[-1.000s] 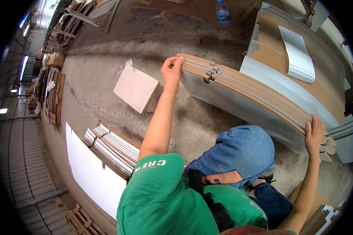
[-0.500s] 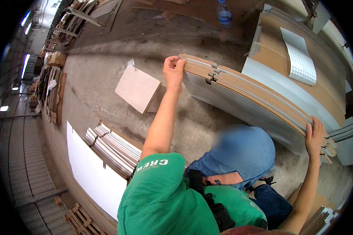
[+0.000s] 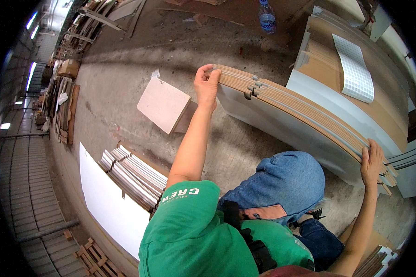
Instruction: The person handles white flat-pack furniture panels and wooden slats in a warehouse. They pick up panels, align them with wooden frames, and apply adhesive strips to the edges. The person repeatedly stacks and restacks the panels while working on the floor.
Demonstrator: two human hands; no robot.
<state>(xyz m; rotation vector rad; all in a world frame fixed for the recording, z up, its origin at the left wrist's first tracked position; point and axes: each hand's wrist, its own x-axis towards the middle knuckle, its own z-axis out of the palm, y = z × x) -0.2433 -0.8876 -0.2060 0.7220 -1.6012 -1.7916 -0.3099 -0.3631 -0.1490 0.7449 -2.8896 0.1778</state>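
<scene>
A bundle of slotted cardboard sheets (image 3: 305,108), brown at the edges and pale grey on the broad face, stands on its long edge in front of me. My left hand (image 3: 207,87) grips its far left end, the thumb on the near side and the fingers curled over the far side. At the right end my right hand (image 3: 371,164) is wrapped over the top edge, with its thumb toward me. Dark notches show in the top edge nearer my left hand. The bundle's lower edge is partly hidden behind my bent knee.
Flat cardboard (image 3: 316,53) lies beyond the bundle, with a curled silvery dimpled sheet (image 3: 354,69) on it. A water bottle (image 3: 267,19) stands farther off. A pale box (image 3: 164,104) is on the concrete floor; a stack of white-faced slotted sheets (image 3: 131,173) lies at my left.
</scene>
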